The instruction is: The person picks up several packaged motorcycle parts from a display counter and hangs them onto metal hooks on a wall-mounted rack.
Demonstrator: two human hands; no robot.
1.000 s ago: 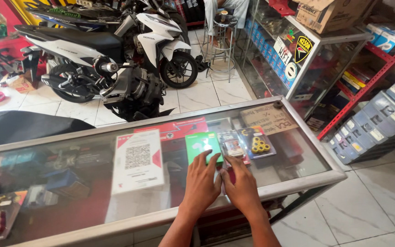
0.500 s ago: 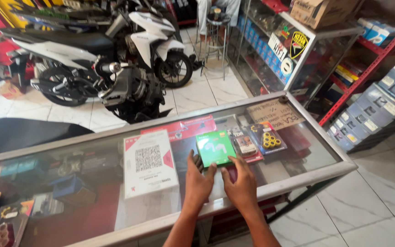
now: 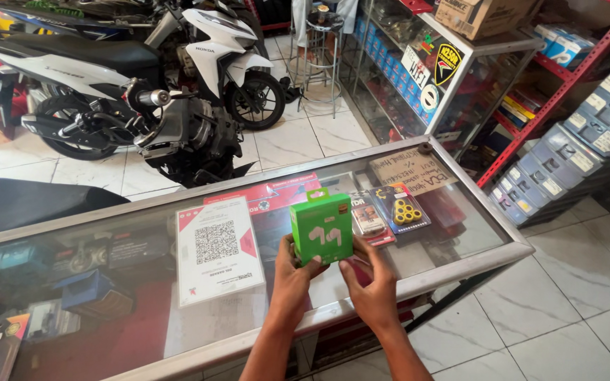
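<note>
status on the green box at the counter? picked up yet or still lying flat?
Done: the green box is off the glass counter and upright. In hand: left hand grips its lower left corner, right hand is at its lower right edge. Left: nothing opened, the box looks shut with its hang tab on top. The two blister packs lie on the glass behind it, untouched.

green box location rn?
Head view, centre: green box held upright between left hand and right hand, above the glass counter, right of the code card.
</note>
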